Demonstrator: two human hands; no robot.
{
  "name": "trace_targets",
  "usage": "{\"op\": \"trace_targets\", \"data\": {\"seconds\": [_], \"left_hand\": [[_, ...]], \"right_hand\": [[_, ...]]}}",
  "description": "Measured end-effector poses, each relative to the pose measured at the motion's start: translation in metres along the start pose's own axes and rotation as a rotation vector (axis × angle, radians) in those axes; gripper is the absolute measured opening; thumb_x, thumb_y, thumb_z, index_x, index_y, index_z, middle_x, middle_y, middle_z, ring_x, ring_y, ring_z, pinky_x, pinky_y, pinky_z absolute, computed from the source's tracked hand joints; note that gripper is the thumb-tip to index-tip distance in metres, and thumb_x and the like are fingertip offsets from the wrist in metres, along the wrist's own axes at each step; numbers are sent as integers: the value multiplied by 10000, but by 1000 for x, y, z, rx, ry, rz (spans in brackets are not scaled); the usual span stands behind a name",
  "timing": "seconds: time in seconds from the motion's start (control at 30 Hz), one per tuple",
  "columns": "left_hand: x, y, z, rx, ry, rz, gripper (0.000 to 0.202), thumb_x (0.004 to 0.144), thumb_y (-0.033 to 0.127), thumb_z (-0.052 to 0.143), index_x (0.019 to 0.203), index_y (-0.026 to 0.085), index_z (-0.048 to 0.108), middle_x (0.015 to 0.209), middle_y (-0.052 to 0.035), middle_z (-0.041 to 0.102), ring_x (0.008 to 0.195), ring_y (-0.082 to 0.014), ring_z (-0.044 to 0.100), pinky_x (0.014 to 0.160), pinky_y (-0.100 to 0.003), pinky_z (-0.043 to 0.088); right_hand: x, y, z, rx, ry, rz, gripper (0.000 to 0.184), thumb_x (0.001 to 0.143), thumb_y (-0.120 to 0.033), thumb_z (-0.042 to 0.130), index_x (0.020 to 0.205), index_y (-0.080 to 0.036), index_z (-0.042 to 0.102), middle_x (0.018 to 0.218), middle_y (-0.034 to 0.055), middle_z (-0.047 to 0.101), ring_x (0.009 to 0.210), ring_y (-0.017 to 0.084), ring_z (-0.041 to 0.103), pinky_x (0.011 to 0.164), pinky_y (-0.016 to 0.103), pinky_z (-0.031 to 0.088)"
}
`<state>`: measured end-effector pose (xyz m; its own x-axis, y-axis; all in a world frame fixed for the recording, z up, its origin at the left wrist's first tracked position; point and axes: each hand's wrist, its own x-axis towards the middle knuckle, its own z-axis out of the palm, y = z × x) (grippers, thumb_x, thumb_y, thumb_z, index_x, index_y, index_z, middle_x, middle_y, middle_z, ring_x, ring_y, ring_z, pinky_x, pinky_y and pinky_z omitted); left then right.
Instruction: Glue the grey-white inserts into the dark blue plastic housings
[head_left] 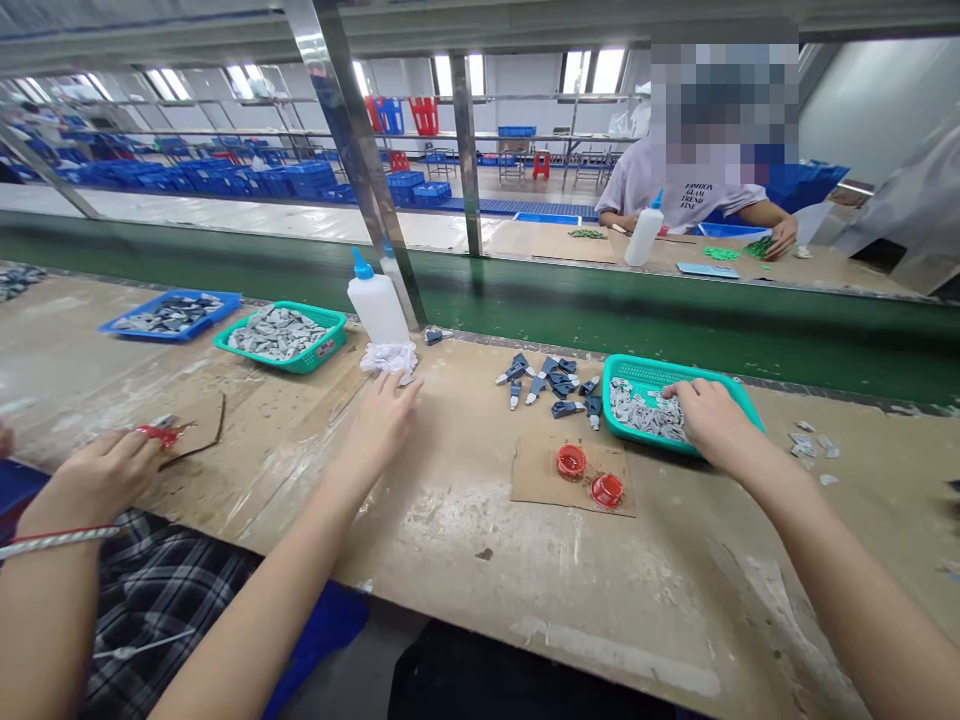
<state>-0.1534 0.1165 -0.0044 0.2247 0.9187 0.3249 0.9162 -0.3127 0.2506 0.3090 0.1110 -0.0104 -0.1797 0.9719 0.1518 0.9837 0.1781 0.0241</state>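
While my right hand (712,415) reaches into a green basket (660,370), its fingertips are on the pale grey pieces (643,412) inside; I cannot tell whether they pinch one. Just left of the basket, dark clips (561,380) lie scattered, and nearer me two red cups (571,462) stand on a cardboard square (534,482). My left hand (379,425), fingers loosely spread and nothing visible in them, is at a white rag (388,357) below a white bottle (379,312). Under all this I have a tan table (450,530), scuffed and streaked with pale smears. Farther left sit a second green basket (337,332) and a blue tray (217,313); a neighbour's hand (97,475) holds something red (159,435). Along the table's far edge runs a green belt (525,325), and across it a co-worker (645,178) in a printed shirt handles green pieces (720,254). Behind, I see blue crates (217,178), a red stool (541,165) and bright windows (604,70).
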Motion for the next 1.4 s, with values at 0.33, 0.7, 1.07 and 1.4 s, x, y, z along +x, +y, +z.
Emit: {"op": "trace_targets", "data": {"seconds": [0.33, 0.7, 1.07, 1.4], "left_hand": [[92, 76, 48, -643, -296, 319, 227, 653, 67, 669, 783, 241, 737, 980, -76, 670, 1000, -242, 593, 926, -360, 431], [-20, 83, 14, -1384, -164, -353, 364, 891, 369, 555, 1195, 175, 597, 1025, -116, 693, 924, -192, 681, 831, -312, 532], [-97, 103, 5, -1710, 43, -778, 262, 808, 221, 693, 1064, 183, 653, 1015, -51, 700, 957, -190, 684, 852, -249, 554], [-92, 127, 11, -1619, -3, -722, 249, 794, 279, 711, 1020, 193, 651, 1026, -35, 685, 969, -167, 664, 895, -261, 521]], "right_hand": [[-117, -42, 1, 971, 93, 380, 265, 890, -456, 515, 946, -212, 601, 916, 80, 671, 727, 226, 624, 677, 354, 499], [-113, -97, 0, 1252, 215, 660, 321, 762, -496, 682, 865, -192, 686, 879, 73, 703, 792, 229, 634, 652, 318, 498], [-99, -122, 6, 1467, 167, 755, 331, 642, -429, 806, 786, -142, 724, 682, 78, 721, 618, 176, 630, 558, 264, 486], [-96, -122, 13, 1458, 143, 743, 310, 665, -428, 793, 748, -142, 704, 649, 63, 707, 580, 144, 585, 533, 240, 426]]}}
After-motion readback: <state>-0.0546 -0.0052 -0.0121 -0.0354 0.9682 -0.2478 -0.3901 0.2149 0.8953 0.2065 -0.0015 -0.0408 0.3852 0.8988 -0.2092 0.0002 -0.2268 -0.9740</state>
